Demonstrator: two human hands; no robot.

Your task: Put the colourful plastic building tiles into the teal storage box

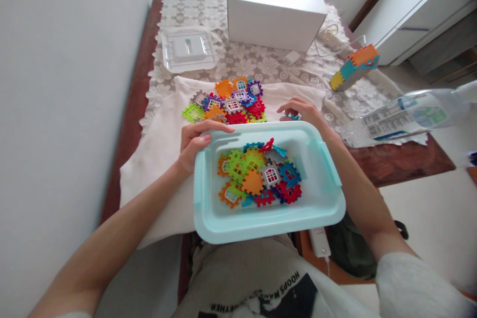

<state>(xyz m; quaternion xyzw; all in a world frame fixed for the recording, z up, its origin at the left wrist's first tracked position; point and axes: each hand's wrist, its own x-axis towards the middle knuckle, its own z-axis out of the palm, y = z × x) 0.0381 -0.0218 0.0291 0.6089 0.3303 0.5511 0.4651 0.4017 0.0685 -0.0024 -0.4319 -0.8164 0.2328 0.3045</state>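
Note:
A light turquoise plastic tub is tilted toward me at the table's near edge, with several colourful interlocking building pieces inside. My left hand grips its far left corner, fingers over the rim. Beyond the tub, my right hand is low over the white cloth, its fingers curled around a blue building piece; the tub's rim hides part of both. Left of that hand, a pile of loose building pieces in orange, purple, red, grey and green lies on the cloth.
A white cloth covers part of the lace tablecloth. At the back are a clear lid and a large white box. To the right stand an assembled block structure and a plastic bottle. A wall borders the left.

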